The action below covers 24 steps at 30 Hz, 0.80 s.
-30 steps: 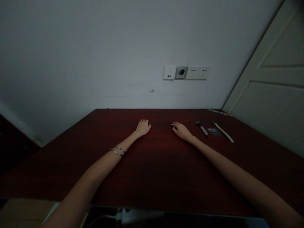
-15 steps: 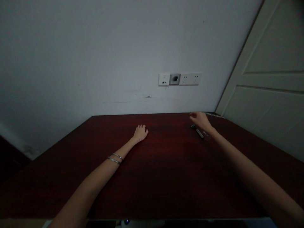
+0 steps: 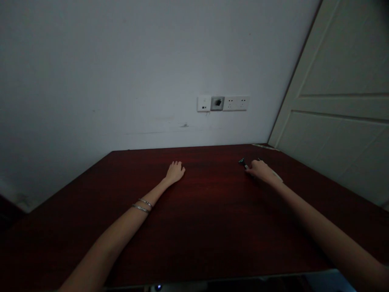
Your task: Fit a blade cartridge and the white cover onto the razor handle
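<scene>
My left hand (image 3: 175,171) lies flat on the dark red table (image 3: 206,219), fingers stretched out, holding nothing; two thin bangles (image 3: 142,205) sit on that forearm. My right hand (image 3: 261,170) rests at the far right of the table on top of a razor (image 3: 242,161). Its fingers curl over the razor's pale handle, and only the dark head sticks out to the left. A bit of a white stick (image 3: 278,177) shows just behind my right wrist; whatever else lies there is hidden by the hand.
A row of wall sockets (image 3: 223,103) is mounted above the table's far edge on the white wall. A white panelled door (image 3: 343,105) stands close on the right. A thin pale strip (image 3: 261,146) lies at the table's back right corner.
My right hand rose from the table's middle, swung right over the razor, and has come down onto its handle. The view has shifted slightly right. My left hand stayed flat.
</scene>
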### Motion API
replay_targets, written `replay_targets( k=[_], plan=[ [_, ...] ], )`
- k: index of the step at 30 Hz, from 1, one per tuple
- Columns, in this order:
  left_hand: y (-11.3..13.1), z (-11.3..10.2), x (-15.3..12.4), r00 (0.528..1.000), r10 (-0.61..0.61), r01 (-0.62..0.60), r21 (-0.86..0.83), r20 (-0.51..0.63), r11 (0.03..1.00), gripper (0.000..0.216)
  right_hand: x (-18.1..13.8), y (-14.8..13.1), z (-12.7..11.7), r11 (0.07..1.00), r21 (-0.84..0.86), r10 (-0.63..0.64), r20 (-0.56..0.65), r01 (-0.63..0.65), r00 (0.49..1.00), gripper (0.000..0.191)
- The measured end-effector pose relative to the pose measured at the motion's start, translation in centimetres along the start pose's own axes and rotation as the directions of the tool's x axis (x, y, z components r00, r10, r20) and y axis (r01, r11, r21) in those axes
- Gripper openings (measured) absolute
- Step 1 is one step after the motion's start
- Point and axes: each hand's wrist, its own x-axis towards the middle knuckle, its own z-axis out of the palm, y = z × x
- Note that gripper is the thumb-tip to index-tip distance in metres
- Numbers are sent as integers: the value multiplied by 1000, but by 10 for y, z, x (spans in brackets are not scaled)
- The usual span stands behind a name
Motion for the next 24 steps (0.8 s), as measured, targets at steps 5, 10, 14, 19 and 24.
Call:
replay_targets(
  k=[5,10,14,19,24],
  plan=[
    [2,-3,-1,1000,-13,13,-15,7,1000,35,-1,-5,-1,998,-51,34,8,-33,999,30],
    [6,-7,-4,999,-41,42,-50,11,998,33,-1,-6,-8,996,-47,81,0,-81,997,34],
    [10,-13,-7,996,-87,86,-98,-3,991,30,-3,-11,-18,993,-15,121,-25,-121,992,36],
    [27,-33,2,993,-118,116,-261,7,958,24,-11,-42,-34,997,65,57,-96,-51,994,34],
    [71,-53,19,993,-77,114,-532,91,839,29,-30,-95,-51,993,99,-43,-213,65,976,37]
  ],
)
